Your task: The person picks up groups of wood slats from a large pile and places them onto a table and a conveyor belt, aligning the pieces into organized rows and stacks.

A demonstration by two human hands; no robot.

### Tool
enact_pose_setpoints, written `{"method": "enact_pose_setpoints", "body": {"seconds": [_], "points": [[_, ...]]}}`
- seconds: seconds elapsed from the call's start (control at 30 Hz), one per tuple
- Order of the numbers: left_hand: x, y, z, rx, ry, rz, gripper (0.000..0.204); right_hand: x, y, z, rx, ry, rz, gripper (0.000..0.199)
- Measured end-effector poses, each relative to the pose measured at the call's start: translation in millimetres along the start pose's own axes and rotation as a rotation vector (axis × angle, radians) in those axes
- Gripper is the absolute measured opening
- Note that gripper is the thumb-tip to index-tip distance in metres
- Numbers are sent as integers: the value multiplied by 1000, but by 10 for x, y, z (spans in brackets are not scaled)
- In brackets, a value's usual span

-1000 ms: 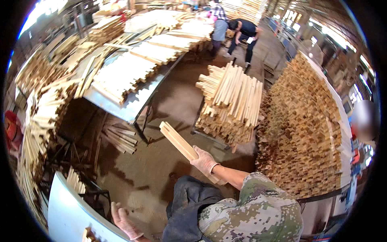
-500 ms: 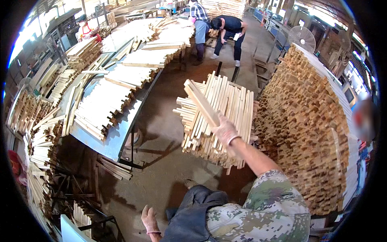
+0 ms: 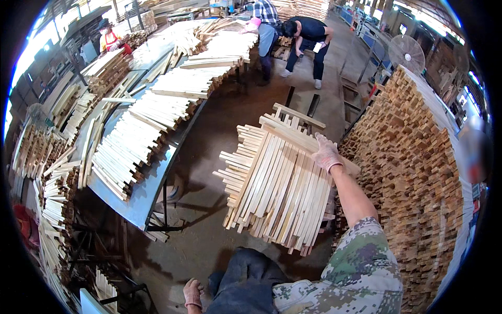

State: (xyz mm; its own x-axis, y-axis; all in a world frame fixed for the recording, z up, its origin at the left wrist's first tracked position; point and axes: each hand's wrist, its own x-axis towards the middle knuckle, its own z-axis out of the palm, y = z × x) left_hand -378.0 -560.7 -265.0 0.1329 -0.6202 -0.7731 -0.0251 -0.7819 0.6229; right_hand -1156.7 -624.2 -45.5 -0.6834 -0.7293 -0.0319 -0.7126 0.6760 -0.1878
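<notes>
My right hand (image 3: pixel 327 152), in a pale knitted glove, is closed round a wooden strip (image 3: pixel 289 134). The strip lies slantwise across the far end of a stack of wooden strips (image 3: pixel 280 193), whose top layer runs side by side, roughly away from me. Whether the held strip rests fully on the stack I cannot tell. Another strip (image 3: pixel 299 115) lies crosswise just beyond it. My left hand (image 3: pixel 193 293), also gloved, hangs low beside the dark apron (image 3: pixel 246 280); its fingers are curled in and nothing shows in them.
On the left stands a long metal-topped table (image 3: pixel 137 201) covered with rows of strips. A tall wall of stacked wood (image 3: pixel 402 183) rises close on the right. Two people, one in a dark shirt (image 3: pixel 308 29), bend near the table's far end; another person (image 3: pixel 111 39) is at far left.
My right hand has moved right and away, and the strip has come from pointing up and forward to lying across the stack's far end. My left hand's fingers have curled in.
</notes>
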Motion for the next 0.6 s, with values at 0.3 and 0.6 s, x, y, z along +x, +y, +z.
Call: {"method": "enact_pose_setpoints", "body": {"seconds": [0.3,0.6], "points": [[144,-230,65,-137,-17,-217,24,-30,-60,357,-118,-211,93,73],[292,-868,-105,-190,-256,-122,29,-143,-805,323,-38,180,-154,89]]}}
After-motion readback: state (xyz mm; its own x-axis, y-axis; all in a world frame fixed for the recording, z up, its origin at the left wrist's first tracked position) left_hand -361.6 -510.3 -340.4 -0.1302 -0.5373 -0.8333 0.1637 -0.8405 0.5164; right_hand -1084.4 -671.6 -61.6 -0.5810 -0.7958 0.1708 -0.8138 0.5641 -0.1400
